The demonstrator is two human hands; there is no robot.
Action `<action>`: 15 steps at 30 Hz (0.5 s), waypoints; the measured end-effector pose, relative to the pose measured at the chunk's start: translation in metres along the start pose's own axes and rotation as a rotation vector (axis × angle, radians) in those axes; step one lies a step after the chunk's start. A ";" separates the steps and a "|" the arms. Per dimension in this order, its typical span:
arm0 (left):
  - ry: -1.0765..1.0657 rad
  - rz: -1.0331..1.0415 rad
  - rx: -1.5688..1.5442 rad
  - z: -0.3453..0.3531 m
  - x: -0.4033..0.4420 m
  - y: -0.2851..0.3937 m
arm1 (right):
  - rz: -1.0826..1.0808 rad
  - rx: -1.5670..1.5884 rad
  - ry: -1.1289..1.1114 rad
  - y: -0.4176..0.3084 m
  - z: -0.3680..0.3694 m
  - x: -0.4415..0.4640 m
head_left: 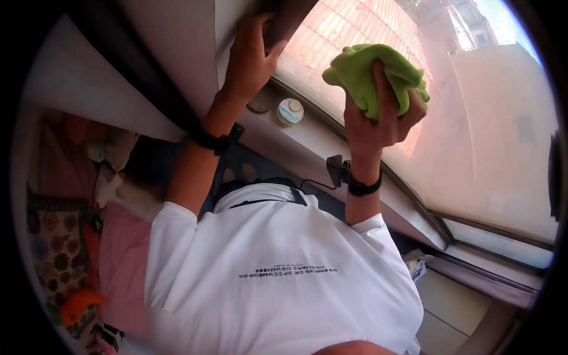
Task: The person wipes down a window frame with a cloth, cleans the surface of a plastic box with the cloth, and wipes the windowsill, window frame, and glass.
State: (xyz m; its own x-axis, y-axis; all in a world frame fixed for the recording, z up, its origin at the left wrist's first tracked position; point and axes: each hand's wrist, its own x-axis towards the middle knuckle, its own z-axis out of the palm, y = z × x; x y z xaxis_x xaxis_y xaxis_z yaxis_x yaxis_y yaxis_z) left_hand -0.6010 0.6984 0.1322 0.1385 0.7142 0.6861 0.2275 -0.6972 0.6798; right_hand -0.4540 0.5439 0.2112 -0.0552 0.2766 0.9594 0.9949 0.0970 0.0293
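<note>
My right hand (384,112) holds a bunched green cloth (378,74) up in front of the window pane (491,136). Its fingers are pressed into the folds; whether the cloth touches the glass I cannot tell. Up at the left, my left hand (248,62) grips the edge of the dark window frame (291,21), thumb and fingers on either side of it. Some of those fingertips are lost in shadow. Below the two hands, a small round container with a white and blue lid (290,111) stands on the window sill (319,133).
A dark round item (259,102) sits beside the container. Black bands with small devices circle both wrists, one trailing a cable (319,184). Pink bedding (124,248), a floral cloth (58,242) and an orange toy-like item (80,305) lie lower left. White crumpled material (417,265) is at right.
</note>
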 end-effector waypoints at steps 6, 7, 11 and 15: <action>-0.010 0.027 0.017 -0.006 0.002 -0.002 | -0.256 -0.370 -0.309 -0.006 0.076 -0.031; -0.004 0.029 0.013 -0.006 0.003 -0.002 | -0.262 -0.373 -0.306 -0.004 0.073 -0.038; -0.025 -0.006 -0.036 -0.001 -0.001 -0.006 | -0.269 -0.462 -0.645 0.008 0.035 -0.058; -0.039 0.038 0.039 -0.001 0.001 -0.001 | -0.190 -0.418 -0.664 0.042 -0.011 -0.053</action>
State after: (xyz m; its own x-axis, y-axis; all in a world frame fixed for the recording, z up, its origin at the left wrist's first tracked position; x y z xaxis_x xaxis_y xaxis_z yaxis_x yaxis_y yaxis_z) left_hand -0.6018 0.6998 0.1328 0.1846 0.6898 0.7001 0.2588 -0.7213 0.6425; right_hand -0.4081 0.5224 0.1645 -0.1346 0.8147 0.5641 0.9059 -0.1296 0.4033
